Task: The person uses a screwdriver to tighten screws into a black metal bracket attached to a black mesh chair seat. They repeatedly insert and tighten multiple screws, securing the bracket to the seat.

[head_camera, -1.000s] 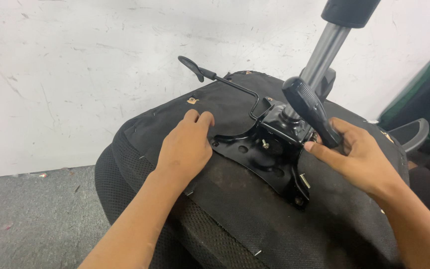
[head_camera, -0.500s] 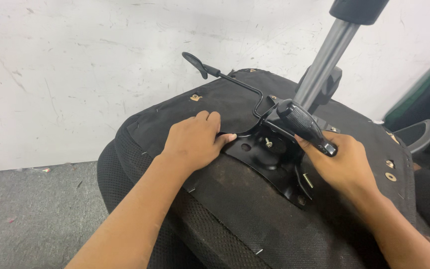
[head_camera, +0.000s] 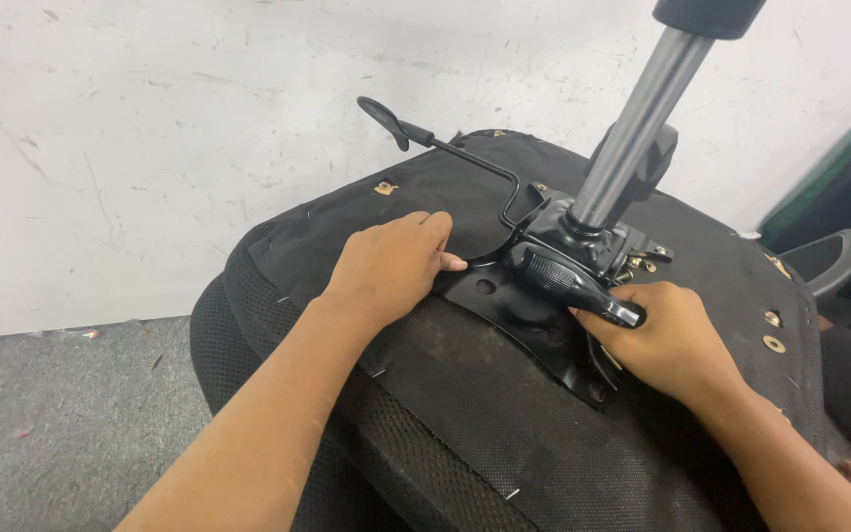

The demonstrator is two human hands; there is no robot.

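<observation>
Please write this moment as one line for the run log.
left hand: flat on upturned chair seat, fingertips at black metal plate | right hand: grips black tool handle | gas cylinder: upright

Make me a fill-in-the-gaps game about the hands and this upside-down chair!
1. The left hand lies flat on the seat's black ____ underside.
2. The right hand grips a black ____ beside the mechanism plate.
3. The silver gas cylinder points ____.
4. The wall behind is ____.

Missing words: fabric; handle; up; white
</observation>
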